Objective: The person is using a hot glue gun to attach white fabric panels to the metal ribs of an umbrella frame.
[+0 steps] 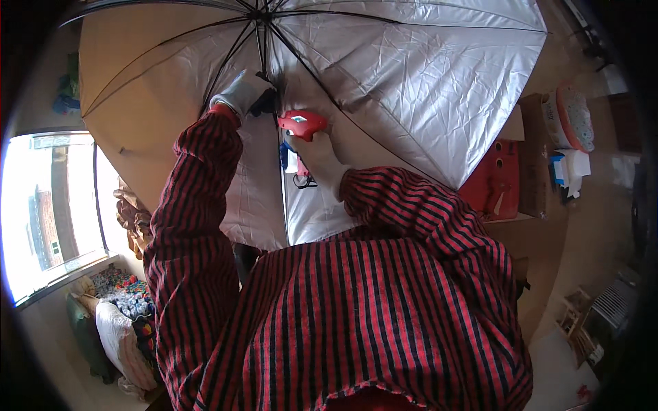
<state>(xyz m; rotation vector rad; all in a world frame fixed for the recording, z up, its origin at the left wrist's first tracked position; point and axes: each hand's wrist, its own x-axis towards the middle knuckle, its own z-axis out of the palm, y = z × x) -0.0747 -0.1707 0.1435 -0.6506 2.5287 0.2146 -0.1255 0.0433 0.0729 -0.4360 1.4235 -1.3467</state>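
A large open umbrella [439,89] with a silver inside fills the upper view, its black ribs meeting at a hub [258,15] at the top. My left hand [240,92], in a pale glove, is closed around a dark piece [266,99] beside the umbrella's shaft. Most of that piece is hidden by the glove, so its kind is unclear. In my right hand [322,164], also gloved, is a red and white pistol-shaped tool [301,123] with a blue trigger. The tool's front end points toward the left hand, a short way apart from it.
To the right, a red box [500,178] stands beside cardboard, with a round white-and-red tub [574,118] and a small white-and-blue carton [570,168] nearby. A bright window [55,205] is at the left, above sacks [123,335] and a pile of colourful material. Wooden furniture stands at lower right.
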